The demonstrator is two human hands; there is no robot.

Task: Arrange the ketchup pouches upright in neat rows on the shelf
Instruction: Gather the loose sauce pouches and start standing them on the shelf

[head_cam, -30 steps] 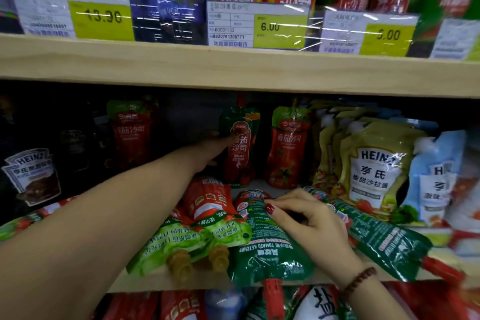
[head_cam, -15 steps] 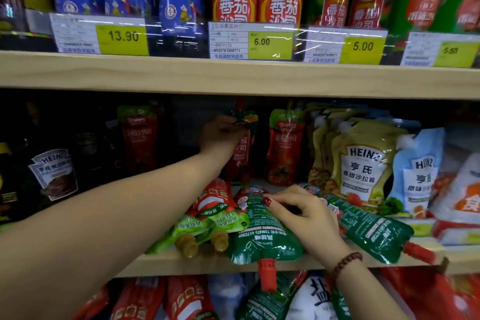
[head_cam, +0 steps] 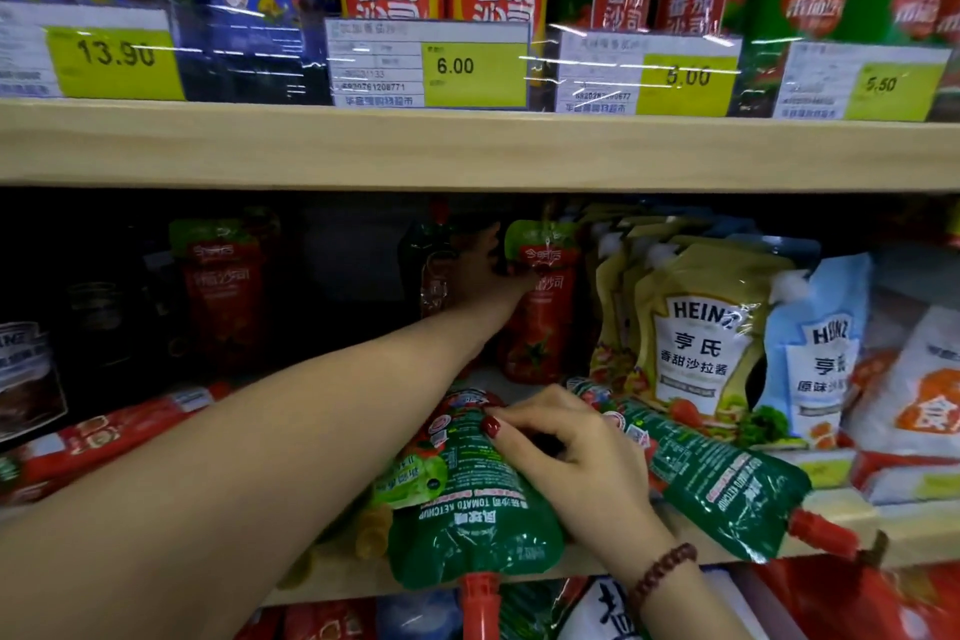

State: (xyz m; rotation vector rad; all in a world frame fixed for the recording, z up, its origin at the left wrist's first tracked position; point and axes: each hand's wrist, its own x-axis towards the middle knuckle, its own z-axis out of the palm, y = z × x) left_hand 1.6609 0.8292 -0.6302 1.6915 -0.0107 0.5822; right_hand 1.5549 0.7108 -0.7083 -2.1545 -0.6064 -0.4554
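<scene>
The green foil ketchup pouch with the red screw cap (head_cam: 475,504) lies flat at the front of the lower wooden shelf (head_cam: 582,564), its cap hanging past the edge; a second green pouch of the same kind (head_cam: 711,476) lies flat just to its right, cap pointing outward; smaller green and red pouches (head_cam: 410,481) are partly hidden under the forearm. At the back of the shelf a red upright ketchup pouch with a green top (head_cam: 540,307) stands beside a darker pouch (head_cam: 434,270) to its left.

The right hand (head_cam: 571,457) rests on the upper part of the flat green pouch, fingers curled and pressing on the film; whether they pinch it cannot be told. The left hand (head_cam: 493,270) reaches deep to the back row, between the two standing pouches and touching them; its fingers are in shadow, so their grip cannot be told.

Judgement: the pouches look soft, glossy and filled, so likely to slump and slide; the firmest hold appears to be at the rigid spout or the sealed top seam, with the flat base set down first. The yellow Heinz salad-dressing pouches (head_cam: 696,327) stand close on the right, leaving little room; most of the front row is not yet upright.
</scene>
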